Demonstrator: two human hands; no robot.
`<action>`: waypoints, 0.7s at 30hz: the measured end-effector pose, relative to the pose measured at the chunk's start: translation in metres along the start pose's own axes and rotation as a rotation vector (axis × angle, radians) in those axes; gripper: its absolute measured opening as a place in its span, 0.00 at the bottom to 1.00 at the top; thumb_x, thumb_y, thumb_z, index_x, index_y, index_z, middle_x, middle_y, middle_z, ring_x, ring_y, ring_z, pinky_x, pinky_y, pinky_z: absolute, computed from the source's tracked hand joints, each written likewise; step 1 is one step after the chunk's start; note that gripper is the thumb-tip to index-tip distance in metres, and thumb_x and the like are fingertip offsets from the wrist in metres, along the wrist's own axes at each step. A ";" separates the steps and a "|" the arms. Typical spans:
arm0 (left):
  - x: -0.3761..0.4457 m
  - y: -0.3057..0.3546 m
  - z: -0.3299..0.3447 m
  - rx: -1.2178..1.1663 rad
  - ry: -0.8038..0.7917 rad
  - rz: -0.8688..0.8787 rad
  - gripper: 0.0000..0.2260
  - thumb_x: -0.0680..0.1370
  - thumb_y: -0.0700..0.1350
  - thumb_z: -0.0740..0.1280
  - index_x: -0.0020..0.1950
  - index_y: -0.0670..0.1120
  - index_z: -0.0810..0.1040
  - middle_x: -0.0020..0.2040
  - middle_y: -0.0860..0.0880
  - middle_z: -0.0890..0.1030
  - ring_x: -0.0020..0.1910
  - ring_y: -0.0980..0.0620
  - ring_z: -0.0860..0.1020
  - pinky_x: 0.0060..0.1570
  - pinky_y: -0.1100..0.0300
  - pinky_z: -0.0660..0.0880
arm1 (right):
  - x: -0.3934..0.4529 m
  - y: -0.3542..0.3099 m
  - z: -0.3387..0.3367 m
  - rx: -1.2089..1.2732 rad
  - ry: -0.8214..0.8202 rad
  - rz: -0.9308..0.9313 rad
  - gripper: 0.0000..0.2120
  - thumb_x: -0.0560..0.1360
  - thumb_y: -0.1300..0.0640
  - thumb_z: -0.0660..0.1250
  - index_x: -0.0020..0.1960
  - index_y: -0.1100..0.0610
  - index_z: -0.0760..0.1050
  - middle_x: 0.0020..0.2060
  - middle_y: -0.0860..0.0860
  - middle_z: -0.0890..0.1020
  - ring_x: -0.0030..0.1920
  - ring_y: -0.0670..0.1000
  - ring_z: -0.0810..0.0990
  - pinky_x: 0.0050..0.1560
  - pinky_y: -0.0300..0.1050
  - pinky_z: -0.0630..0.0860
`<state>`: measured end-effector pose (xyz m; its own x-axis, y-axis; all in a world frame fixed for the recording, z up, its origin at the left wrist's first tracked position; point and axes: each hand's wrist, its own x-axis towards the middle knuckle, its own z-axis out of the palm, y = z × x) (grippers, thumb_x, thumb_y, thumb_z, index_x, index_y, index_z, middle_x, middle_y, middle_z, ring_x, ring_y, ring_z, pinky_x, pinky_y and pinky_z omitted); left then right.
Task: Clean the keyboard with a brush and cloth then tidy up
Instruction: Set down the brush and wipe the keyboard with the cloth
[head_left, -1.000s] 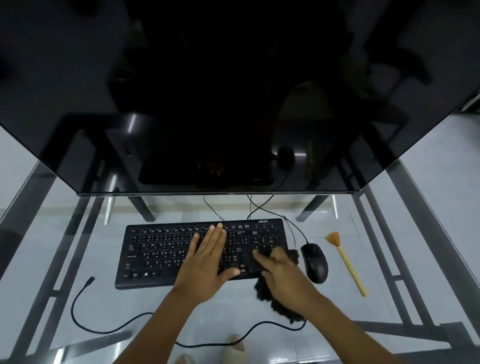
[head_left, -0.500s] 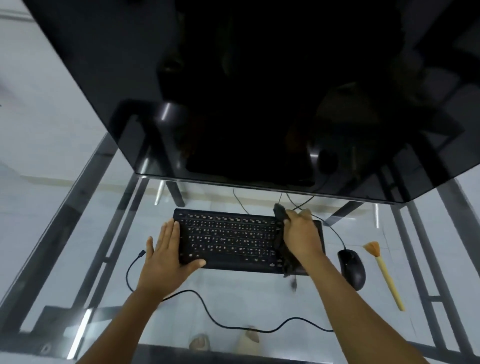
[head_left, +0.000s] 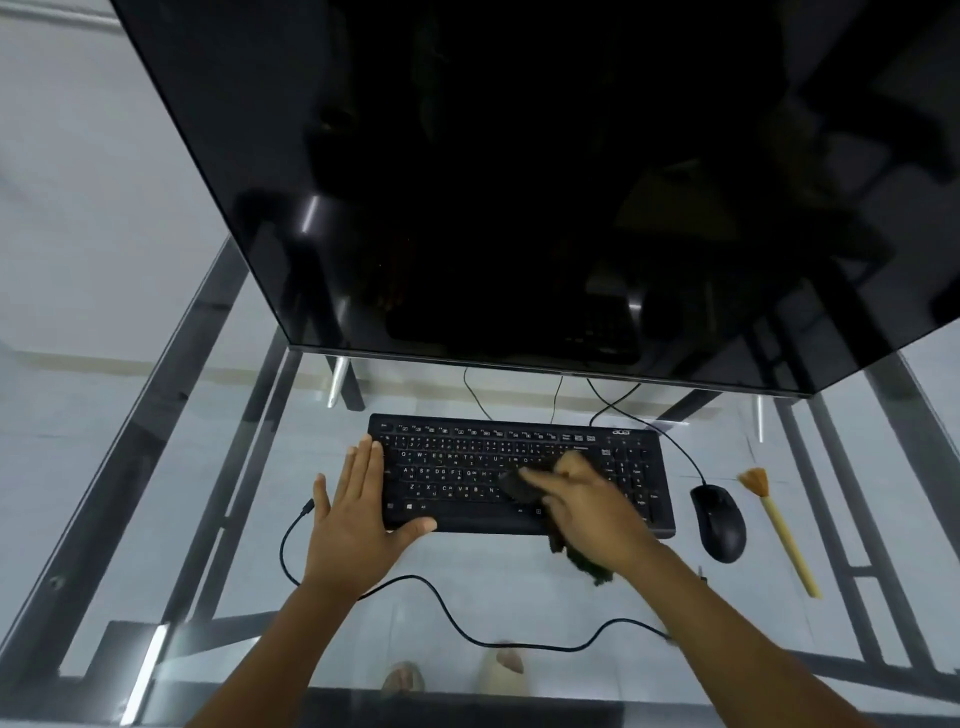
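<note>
The right hand (head_left: 587, 512) grips a dark cloth (head_left: 519, 487), pressing it onto the middle keys of the black keyboard (head_left: 457, 467); the cloth's loose end hangs below the wrist, past the keyboard's front edge. The left hand (head_left: 358, 512) lies flat with fingers straight, holding nothing, against the keyboard's left end. On the glass counter (head_left: 156, 467), the brush (head_left: 779, 530) lies right of the mouse (head_left: 719, 522), apart from both hands.
</note>
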<state>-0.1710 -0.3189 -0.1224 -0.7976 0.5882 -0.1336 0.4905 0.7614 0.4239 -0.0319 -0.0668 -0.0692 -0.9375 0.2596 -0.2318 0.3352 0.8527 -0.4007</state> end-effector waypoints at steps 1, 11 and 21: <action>0.000 0.001 0.000 -0.006 0.003 0.001 0.52 0.65 0.79 0.51 0.78 0.47 0.44 0.78 0.53 0.43 0.77 0.53 0.44 0.73 0.44 0.40 | -0.002 0.014 -0.007 -0.019 0.094 0.112 0.20 0.79 0.60 0.62 0.69 0.48 0.71 0.50 0.51 0.71 0.39 0.52 0.79 0.44 0.41 0.79; 0.000 -0.001 0.003 -0.087 0.010 0.010 0.52 0.66 0.78 0.53 0.78 0.48 0.42 0.78 0.55 0.42 0.77 0.54 0.46 0.73 0.44 0.40 | -0.033 0.031 0.001 0.107 0.142 0.088 0.19 0.76 0.63 0.66 0.64 0.47 0.77 0.44 0.46 0.70 0.36 0.41 0.72 0.43 0.23 0.71; 0.000 0.000 0.005 -0.131 0.049 0.027 0.51 0.67 0.76 0.56 0.78 0.47 0.44 0.78 0.53 0.46 0.77 0.54 0.48 0.73 0.42 0.42 | -0.002 -0.023 0.014 0.059 0.139 0.121 0.19 0.78 0.60 0.63 0.68 0.50 0.74 0.49 0.49 0.69 0.37 0.50 0.77 0.44 0.39 0.79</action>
<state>-0.1696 -0.3175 -0.1269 -0.8024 0.5916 -0.0783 0.4645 0.7015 0.5405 -0.0361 -0.0933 -0.0721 -0.8925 0.4224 -0.1582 0.4474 0.7845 -0.4294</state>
